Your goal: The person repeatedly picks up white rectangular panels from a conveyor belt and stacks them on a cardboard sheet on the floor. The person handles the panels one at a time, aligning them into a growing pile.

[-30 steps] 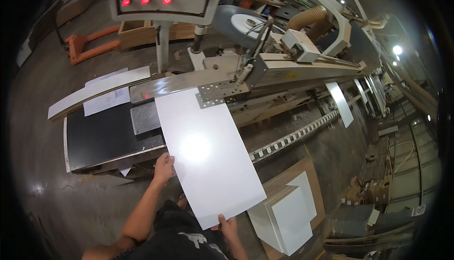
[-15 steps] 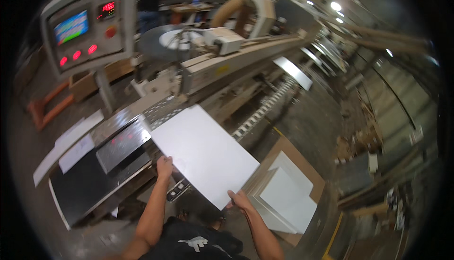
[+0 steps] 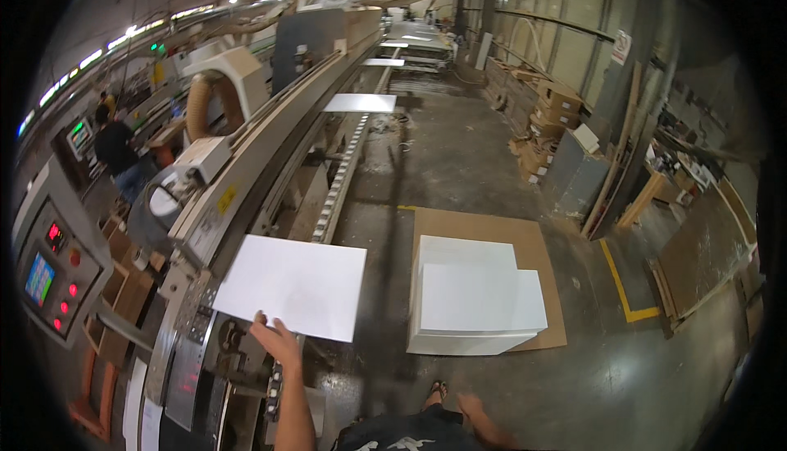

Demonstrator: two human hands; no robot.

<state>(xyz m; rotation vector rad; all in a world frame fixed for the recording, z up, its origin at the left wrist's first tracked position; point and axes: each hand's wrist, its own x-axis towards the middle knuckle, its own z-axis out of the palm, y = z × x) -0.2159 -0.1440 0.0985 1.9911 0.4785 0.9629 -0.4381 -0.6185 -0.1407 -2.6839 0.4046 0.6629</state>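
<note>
A white rectangular panel (image 3: 291, 283) lies flat on the feed table of a long machine (image 3: 246, 180), its far end at the machine's guide rail. My left hand (image 3: 275, 340) grips the panel's near edge, fingers on top of it. My right hand (image 3: 475, 410) is off the panel and hangs low at the bottom of the picture above the floor; its fingers are too blurred to read. More white panels (image 3: 361, 102) ride further along the machine's roller track.
A stack of white panels (image 3: 475, 299) sits on a brown board (image 3: 545, 258) on the floor to my right. A grey control box (image 3: 49, 275) with lit buttons is at my left. Another person (image 3: 115, 152) stands behind the machine. Cardboard boxes (image 3: 549, 115) line the right wall.
My view has swung to look along the machine. The panel has moved further onto the feed table, and my right hand has come off it while the left stays on its near edge.
</note>
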